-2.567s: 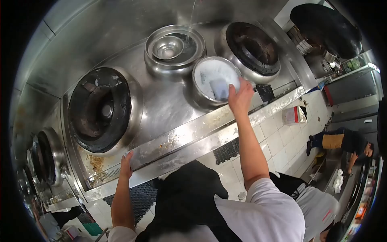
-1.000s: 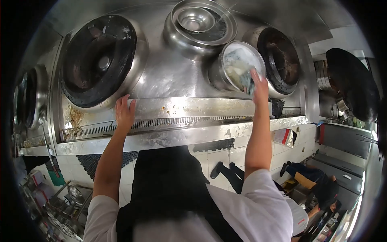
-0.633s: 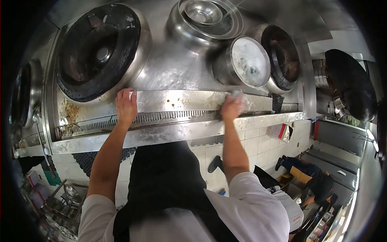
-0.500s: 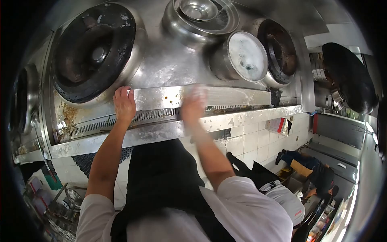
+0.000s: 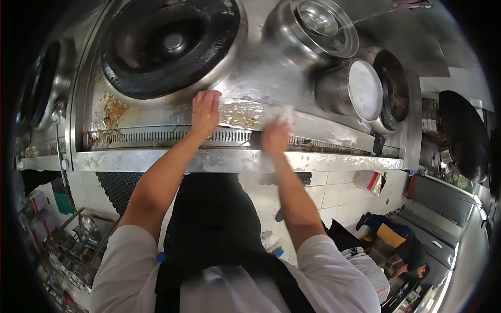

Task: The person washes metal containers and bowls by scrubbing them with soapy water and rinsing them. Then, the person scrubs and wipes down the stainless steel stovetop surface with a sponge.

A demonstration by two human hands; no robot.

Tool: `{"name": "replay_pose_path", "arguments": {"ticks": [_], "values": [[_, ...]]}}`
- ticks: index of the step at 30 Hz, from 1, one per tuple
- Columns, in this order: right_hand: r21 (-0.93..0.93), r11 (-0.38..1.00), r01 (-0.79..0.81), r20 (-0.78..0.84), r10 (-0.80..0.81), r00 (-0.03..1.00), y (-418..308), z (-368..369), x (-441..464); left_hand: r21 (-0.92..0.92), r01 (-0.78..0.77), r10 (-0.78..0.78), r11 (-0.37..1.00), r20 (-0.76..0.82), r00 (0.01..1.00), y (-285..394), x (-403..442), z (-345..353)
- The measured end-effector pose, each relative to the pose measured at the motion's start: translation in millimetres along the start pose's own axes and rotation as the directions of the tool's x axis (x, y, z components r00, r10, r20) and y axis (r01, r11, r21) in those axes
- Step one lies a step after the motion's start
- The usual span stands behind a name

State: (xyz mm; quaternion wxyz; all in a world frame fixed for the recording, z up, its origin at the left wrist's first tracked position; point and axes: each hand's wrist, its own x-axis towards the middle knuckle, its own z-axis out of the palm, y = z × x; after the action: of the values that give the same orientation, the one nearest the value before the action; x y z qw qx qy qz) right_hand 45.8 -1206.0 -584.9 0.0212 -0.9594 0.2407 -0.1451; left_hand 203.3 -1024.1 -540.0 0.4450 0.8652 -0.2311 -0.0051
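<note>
A long stainless steel strip (image 5: 329,128) lies slanted along the front of the wok range, over its slotted drain gutter. Its left part looks wet and speckled with brownish liquid. My left hand (image 5: 206,112) is closed round the strip's left end, fingertips over its far edge. My right hand (image 5: 276,136) is on the strip near its middle, closed on a whitish pad (image 5: 284,116). Motion blurs this hand, so the pad's exact kind cannot be told. Just beyond my left hand is a large black wok ring (image 5: 219,62).
A steel pot (image 5: 334,94) of white foam stands at right, before a second burner ring (image 5: 394,86). Behind is a round steel basin with bowls (image 5: 318,21). The range's front rail (image 5: 235,160) runs close to my apron. Two people (image 5: 365,268) (image 5: 402,240) are at right.
The camera view has shifted, so the range sits farther right. My right hand has moved along the strip, whose left part now looks wetter. My left hand keeps hold of its end.
</note>
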Motion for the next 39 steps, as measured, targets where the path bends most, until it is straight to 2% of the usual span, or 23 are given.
{"name": "replay_pose_path", "arguments": {"ticks": [2, 3, 6, 9, 10, 11, 14, 16, 18, 20, 22, 25, 26, 27, 28, 30, 31, 32, 33, 34, 36, 37, 39], "values": [[0.064, 0.983, 0.171, 0.185, -0.18, 0.966, -88.2, -11.3, 12.8, -0.136, 0.078, -0.079, 0.988, 0.0, 0.997, -0.6, 2.4, 1.1], [0.294, 0.945, 0.143, 0.128, -0.187, 0.974, -125.5, -28.9, 27.2, -0.196, 0.083, -0.089, 0.977, -0.024, 0.996, -2.7, 2.8, 3.0], [0.47, 0.867, 0.169, 0.153, -0.268, 0.951, -136.2, -31.8, 45.2, -0.223, 0.057, -0.076, 0.973, -0.076, 0.994, -9.0, 3.9, 3.0], [0.148, 0.929, 0.339, 0.28, -0.368, 0.886, -35.9, -17.1, 29.4, -0.178, 0.014, -0.02, 0.984, -0.034, 0.999, -0.8, 0.5, 2.8], [0.274, 0.947, 0.166, 0.179, -0.22, 0.959, 7.4, 8.5, 18.6, -0.181, -0.001, -0.004, 0.983, -0.03, 1.0, -0.7, -2.6, 2.2], [0.16, 0.968, 0.194, 0.201, -0.224, 0.954, 11.1, -33.1, 29.9, -0.197, 0.053, -0.06, 0.979, -0.031, 0.998, 0.1, -3.5, 3.8], [0.023, 0.995, 0.095, 0.302, -0.097, 0.948, -1.0, 1.9, 23.9, -0.306, 0.087, -0.113, 0.948, -0.067, 0.991, -2.9, -3.5, 6.8], [0.16, 0.955, 0.25, 0.244, -0.284, 0.927, -75.8, -3.2, 29.3, -0.334, 0.1, -0.131, 0.937, -0.071, 0.989, -7.3, -5.6, 8.8], [0.394, 0.905, 0.162, 0.149, -0.237, 0.96, -134.3, -20.5, 40.0, -0.355, 0.099, -0.136, 0.93, -0.082, 0.987, -6.7, -4.3, 9.2], [0.502, 0.83, 0.243, 0.103, -0.337, 0.936, -122.6, -21.9, 30.9, -0.242, 0.07, -0.09, 0.968, -0.073, 0.993, -4.8, -4.3, 3.3], [0.399, 0.844, 0.359, 0.161, -0.45, 0.879, -81.2, -42.1, 14.7, -0.077, -0.009, 0.005, 0.997, -0.049, 0.999, -0.2, -7.5, -1.2], [0.185, 0.976, 0.112, 0.531, -0.195, 0.824, 11.7, -67.3, 5.7, 0.031, 0.027, -0.028, 0.999, 0.021, 0.999, -0.2, -8.4, 2.4], [-0.071, 0.898, 0.433, 0.475, -0.352, 0.807, 64.2, -49.5, 1.5, 0.066, 0.036, -0.04, 0.997, 0.052, 0.998, 0.8, -5.8, 0.1], [-0.026, 0.94, 0.34, 0.385, -0.305, 0.871, 110.3, -37.7, -6.3, 0.117, 0.036, -0.043, 0.992, 0.058, 0.997, 1.1, -5.1, -2.4], [-0.212, 0.894, 0.394, 0.291, -0.327, 0.899, 142.5, -32.7, -11.1, 0.167, 0.029, -0.041, 0.986, 0.07, 0.997, 3.0, -5.9, -3.4], [-0.205, 0.979, -0.009, 0.303, 0.072, 0.95, 133.5, -12.8, -22.0, 0.287, -0.028, 0.001, 0.958, 0.093, 0.996, 11.4, -6.5, -1.2], [-0.186, 0.977, 0.101, 0.421, -0.013, 0.907, 106.4, -16.6, -25.8, 0.351, -0.084, 0.049, 0.933, 0.106, 0.993, 12.7, -7.2, -0.6], [-0.147, 0.955, 0.258, 0.009, -0.259, 0.966, 75.0, 2.8, -32.7, 0.464, -0.218, 0.176, 0.859, 0.133, 0.975, 8.9, -6.7, 2.3], [0.056, 0.998, -0.001, 0.402, -0.022, 0.915, 35.7, 8.6, -25.3, 0.563, -0.341, 0.299, 0.753, 0.169, 0.939, 4.2, -5.9, 6.4], [0.077, 0.991, 0.106, 0.1, -0.113, 0.989, -2.5, 6.7, -28.4, 0.561, -0.337, 0.26, 0.756, 0.216, 0.941, 11.6, -4.1, 6.2], [0.241, 0.967, 0.078, 0.205, -0.129, 0.97, -49.0, -45.8, 3.1, 0.561, -0.334, 0.214, 0.758, 0.27, 0.939, 20.7, -1.8, 1.4], [0.371, 0.917, 0.145, 0.122, -0.203, 0.972, -40.5, -38.5, 3.9, 0.558, -0.339, 0.213, 0.758, 0.28, 0.936, 22.0, 0.0, -0.5], [0.237, 0.967, 0.096, 0.218, -0.149, 0.964, 8.1, -42.6, 6.0, 0.6, -0.346, 0.179, 0.721, 0.32, 0.93, 29.4, 1.0, -3.4]]}}
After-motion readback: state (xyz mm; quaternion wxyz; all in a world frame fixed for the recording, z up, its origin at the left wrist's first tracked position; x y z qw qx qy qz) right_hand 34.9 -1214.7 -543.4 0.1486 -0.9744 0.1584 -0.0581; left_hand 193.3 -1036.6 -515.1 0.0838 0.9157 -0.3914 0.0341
